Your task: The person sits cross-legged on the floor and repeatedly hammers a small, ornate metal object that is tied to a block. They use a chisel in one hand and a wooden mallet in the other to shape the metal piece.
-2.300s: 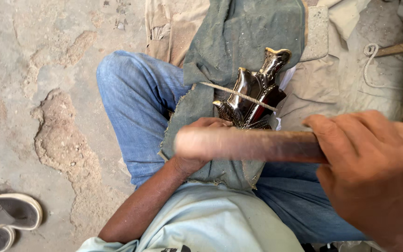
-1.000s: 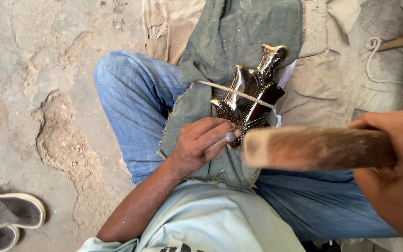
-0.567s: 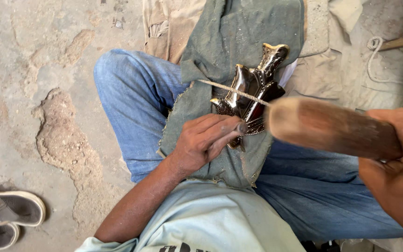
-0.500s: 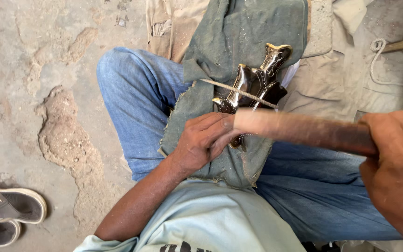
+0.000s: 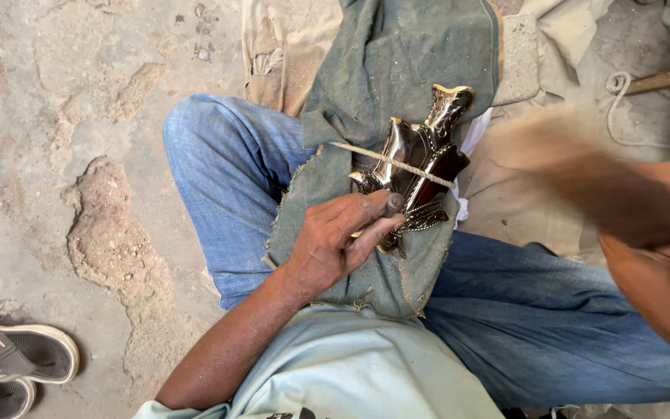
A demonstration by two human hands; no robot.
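A shiny dark metal casting with curved lobes lies on a green cloth spread over my lap, with a thin cord stretched across it. My left hand grips a short metal punch and holds its tip against the casting's lower edge. At the right, my right hand holds a thick wooden mallet. The mallet is raised and blurred by motion, up and to the right of the casting.
My legs in blue jeans are folded on a rough dirt floor. Grey sandals lie at the lower left. Beige sacking covers the ground behind, and a stick with rope lies at the upper right.
The mallet swung down toward the punch and has now come back up to the right, blurred. My left hand has stayed on the punch at the casting.
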